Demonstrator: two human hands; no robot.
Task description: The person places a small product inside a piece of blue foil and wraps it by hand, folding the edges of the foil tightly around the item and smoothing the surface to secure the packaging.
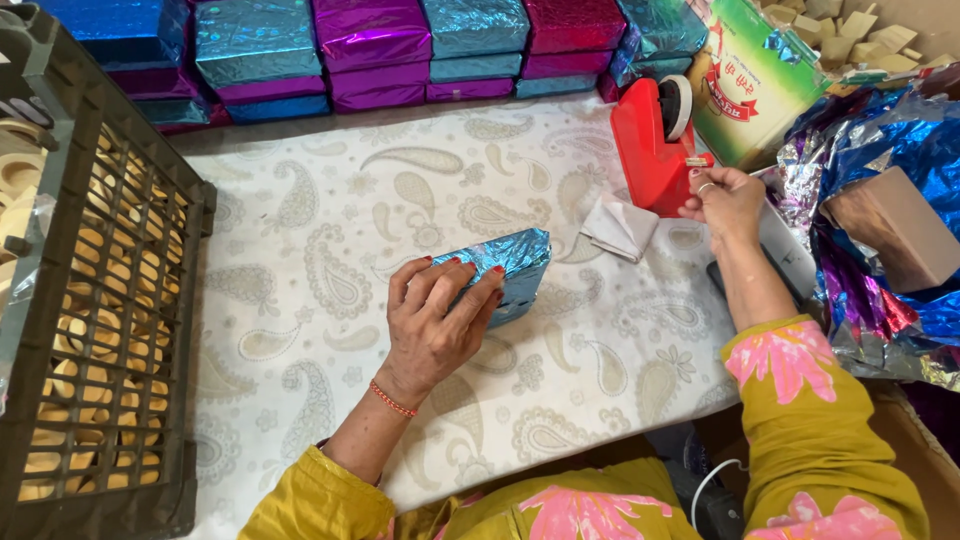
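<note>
Left hand (432, 322): pressed flat, fingers spread, on a small blue foil-wrapped box (506, 266) at the middle of the frame.
Right hand (724, 198): at the right, fingers pinched at the front of a red tape dispenser (648, 145); whether it gripped tape I couldn't tell.
Desk (330, 250): covered in a pale paisley cloth.
Upper edge: stacked blue and purple wrapped boxes (372, 50).
Left edge: dark plastic crate (110, 300).
Right edge: loose foil sheets (880, 160).

left hand (437, 318) pressed flat, fingers spread, right hand (725, 203) pinching
</note>
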